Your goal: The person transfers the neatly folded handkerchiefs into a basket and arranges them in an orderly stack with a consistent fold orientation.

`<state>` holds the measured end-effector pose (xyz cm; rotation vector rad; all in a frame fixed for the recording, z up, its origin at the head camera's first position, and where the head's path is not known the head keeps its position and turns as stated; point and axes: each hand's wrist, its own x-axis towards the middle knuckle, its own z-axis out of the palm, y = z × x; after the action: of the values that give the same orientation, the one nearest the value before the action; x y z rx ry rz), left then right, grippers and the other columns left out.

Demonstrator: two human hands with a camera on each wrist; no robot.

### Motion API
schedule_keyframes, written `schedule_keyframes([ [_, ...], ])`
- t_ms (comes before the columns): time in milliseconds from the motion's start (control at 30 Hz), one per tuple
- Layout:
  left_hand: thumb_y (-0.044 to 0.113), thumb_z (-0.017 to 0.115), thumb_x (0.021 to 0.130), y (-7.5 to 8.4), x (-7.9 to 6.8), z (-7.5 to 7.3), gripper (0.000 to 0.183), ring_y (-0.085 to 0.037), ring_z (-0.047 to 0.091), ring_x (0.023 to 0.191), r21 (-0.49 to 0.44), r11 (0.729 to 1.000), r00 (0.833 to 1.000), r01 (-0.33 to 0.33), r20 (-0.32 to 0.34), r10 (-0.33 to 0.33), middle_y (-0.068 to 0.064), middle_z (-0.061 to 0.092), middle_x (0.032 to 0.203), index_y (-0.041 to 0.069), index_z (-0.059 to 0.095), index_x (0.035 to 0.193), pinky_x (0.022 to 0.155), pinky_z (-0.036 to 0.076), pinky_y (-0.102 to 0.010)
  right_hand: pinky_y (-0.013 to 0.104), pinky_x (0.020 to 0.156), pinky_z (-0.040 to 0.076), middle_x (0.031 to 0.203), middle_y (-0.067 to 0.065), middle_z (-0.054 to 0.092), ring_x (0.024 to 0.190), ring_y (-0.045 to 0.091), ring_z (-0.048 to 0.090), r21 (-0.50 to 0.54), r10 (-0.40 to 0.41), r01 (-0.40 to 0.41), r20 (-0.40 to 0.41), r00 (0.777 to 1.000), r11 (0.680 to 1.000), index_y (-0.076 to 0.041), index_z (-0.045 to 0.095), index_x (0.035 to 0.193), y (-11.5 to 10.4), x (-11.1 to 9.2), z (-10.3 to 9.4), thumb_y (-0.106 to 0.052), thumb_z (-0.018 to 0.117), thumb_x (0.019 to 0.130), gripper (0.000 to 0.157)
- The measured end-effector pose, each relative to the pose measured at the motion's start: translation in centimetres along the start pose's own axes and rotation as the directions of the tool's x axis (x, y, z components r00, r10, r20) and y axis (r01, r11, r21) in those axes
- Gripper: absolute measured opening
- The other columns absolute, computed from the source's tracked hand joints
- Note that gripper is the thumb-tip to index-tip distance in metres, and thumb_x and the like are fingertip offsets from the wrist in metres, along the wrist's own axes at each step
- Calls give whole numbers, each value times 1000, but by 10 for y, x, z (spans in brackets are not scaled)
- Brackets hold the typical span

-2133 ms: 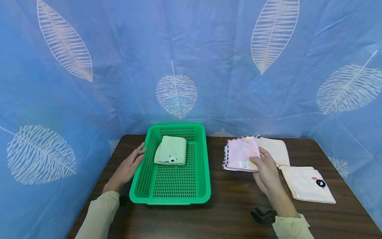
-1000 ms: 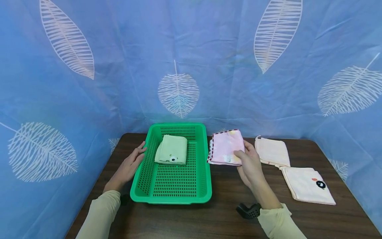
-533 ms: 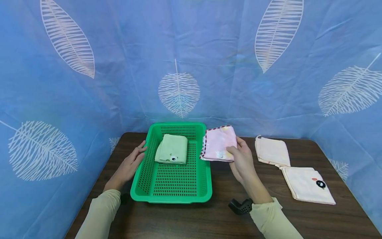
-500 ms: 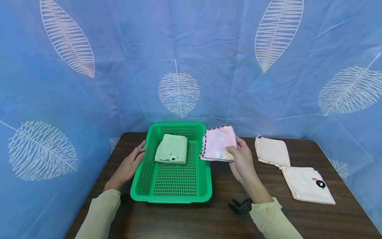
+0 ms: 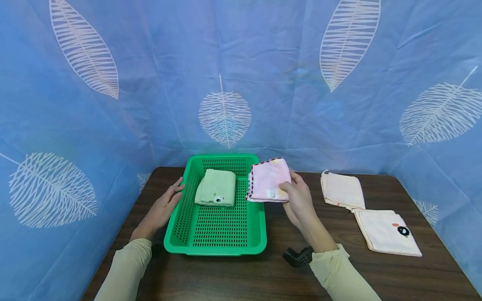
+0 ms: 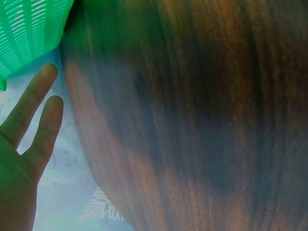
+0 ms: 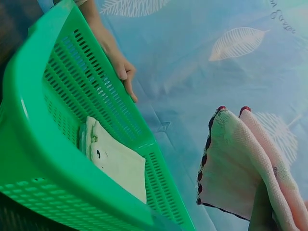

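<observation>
By the right rim of the green basket (image 5: 261,234), the folded pink cloth (image 5: 267,179), pinched at one side by the right hand (image 5: 299,202), should handle light, soft and floppy, best gripped through every layer, while the left hand (image 5: 161,210), fingers spread, holds nothing.

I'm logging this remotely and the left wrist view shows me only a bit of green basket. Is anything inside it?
Observer: Yes, pale green folded fabric lies in the green basket.
Operator: What is the right hand doing?
Observer: It grips a folded pink cloth.
Operator: Anything else on the table?
Observer: Two folded cloths lie on its right side: a cream cloth and, nearer the person, a second cream cloth with a dark round patch.
</observation>
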<state>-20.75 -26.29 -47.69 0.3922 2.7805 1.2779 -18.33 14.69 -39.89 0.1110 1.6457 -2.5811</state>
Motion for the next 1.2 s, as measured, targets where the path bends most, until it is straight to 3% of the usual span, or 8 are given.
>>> schedule_keyframes([
  [300,48,30,112,-4,1,1,52,-36,19,159,19,1000,1000,-5,-7,5,5,13,174,22,36,156,119,27,-69,39,123,34,170,12,18,155,22,28,-17,1,-1,-3,1000,1000,-6,11,161,3,1,8,7,39,99,69],
  [1200,49,31,111,-3,1,2,53,-34,19,159,20,1000,1000,-5,-7,5,9,13,173,24,35,157,119,28,-68,40,124,34,172,8,14,157,22,24,-26,32,-32,-24,999,999,-9,12,163,12,18,44,1,46,99,73],
])
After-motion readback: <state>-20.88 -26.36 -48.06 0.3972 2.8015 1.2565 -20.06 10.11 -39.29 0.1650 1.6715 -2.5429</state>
